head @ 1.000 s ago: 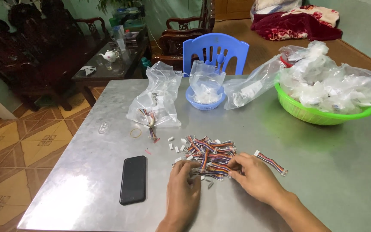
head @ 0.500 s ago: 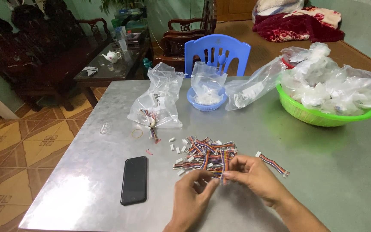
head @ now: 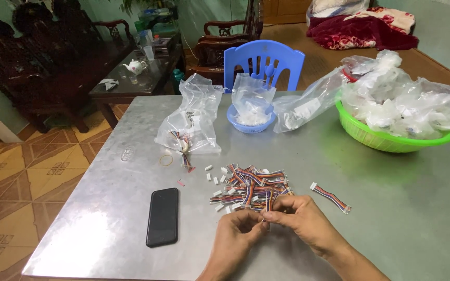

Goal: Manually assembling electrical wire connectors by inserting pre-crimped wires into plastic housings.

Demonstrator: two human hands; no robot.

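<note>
the left hand (head: 238, 231) and right hand (head: 300, 221) meet at the near edge of the table (head: 402, 208), fingers pinched together on one small wire (head: 267, 214) just in front of the pile of coloured wires (head: 251, 187). the blue bowl (head: 251, 122) holds a clear bag of white bits, and the green basket (head: 386, 138) is heaped with clear bags. another bag (head: 191, 122) with a few wires lies left of the bowl, a black phone (head: 163, 216) near the left hand.

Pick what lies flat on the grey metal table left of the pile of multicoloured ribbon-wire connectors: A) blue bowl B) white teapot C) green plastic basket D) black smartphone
D: the black smartphone lies screen-up on the grey metal table, left of the pile of multicoloured ribbon-wire connectors.
</note>
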